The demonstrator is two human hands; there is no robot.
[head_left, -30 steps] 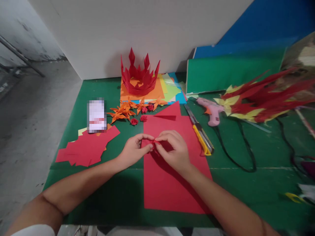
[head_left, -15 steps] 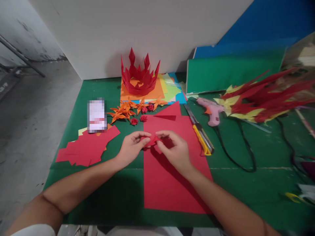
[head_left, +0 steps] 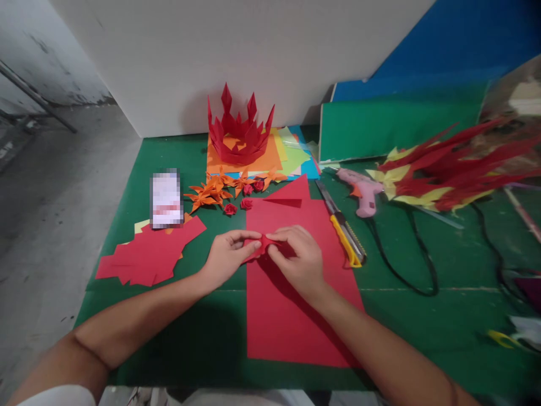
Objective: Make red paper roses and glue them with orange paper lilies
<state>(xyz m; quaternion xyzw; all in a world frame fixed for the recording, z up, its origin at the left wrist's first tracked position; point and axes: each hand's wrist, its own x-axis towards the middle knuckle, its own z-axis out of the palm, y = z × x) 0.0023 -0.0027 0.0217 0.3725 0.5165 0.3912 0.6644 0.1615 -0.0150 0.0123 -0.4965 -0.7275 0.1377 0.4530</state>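
Nearest me, the red sheet [head_left: 296, 332] lies flat on the green counter [head_left: 181, 344]. Over the left part of its far half, I pinch a small folded red paper [head_left: 262, 244] between both hands. My left hand [head_left: 228, 252] has its grip closed on the paper's left side, thumb against fingers; my right hand [head_left: 299, 256] has its grip drawn in just as narrowly on the right side. My fingertips hide part of the folds. To my left lie cut red pieces [head_left: 147, 256], and to my right a yellow box cutter [head_left: 347, 237], beside the sheet. Farther on, red paper roses [head_left: 230, 210] sit near the sheet's far left corner, with orange paper flowers [head_left: 207, 195] just beyond, and a pink glue gun [head_left: 367, 197] rests off to the right. Farthest, a red paper crown [head_left: 240, 151] stands upright on coloured sheets [head_left: 215, 162] before a white panel [head_left: 253, 45].
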